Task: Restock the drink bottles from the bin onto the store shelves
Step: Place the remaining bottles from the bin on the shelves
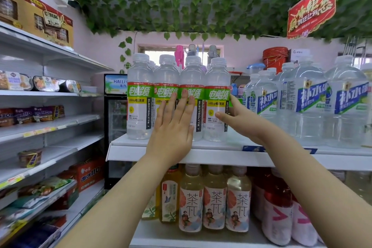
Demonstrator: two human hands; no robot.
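Note:
Several clear electrolyte bottles with green labels stand in a row on the top white shelf [181, 157]. My left hand [173, 127] lies flat with straight fingers against the fronts of the two middle bottles [167, 78]. My right hand [239, 119] holds the rightmost electrolyte bottle [216, 94], thumb on its front label and fingers round its right side. The bin is out of view.
Large water bottles [306, 94] with blue labels fill the top shelf to the right. Tea bottles [214, 197] and red drinks [277, 211] stand on the shelf below. Snack shelves [50, 127] run along the left, with a small fridge [115, 127] behind.

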